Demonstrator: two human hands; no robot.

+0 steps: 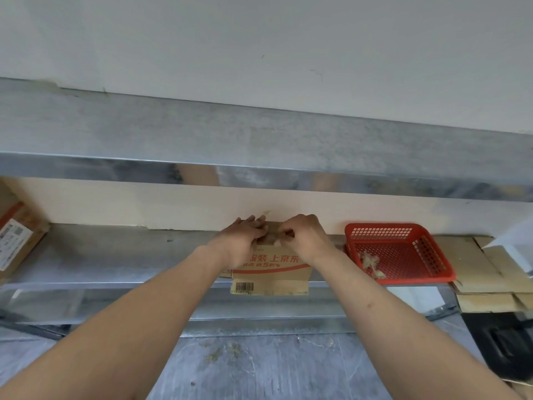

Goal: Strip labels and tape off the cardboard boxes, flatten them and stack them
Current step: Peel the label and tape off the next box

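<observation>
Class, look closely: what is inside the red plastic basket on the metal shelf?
The red basket holds a small clump of crumpled pale scraps, probably peeled tape, on its perforated floor. The rest of the floor shows bare; its near wall hides the front strip.

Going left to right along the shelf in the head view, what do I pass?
Labelled cardboard box at the far left → left hand → right hand, both on the printed cardboard box → red plastic basket holding tape scraps → stack of flattened cardboard at the far right.
</observation>
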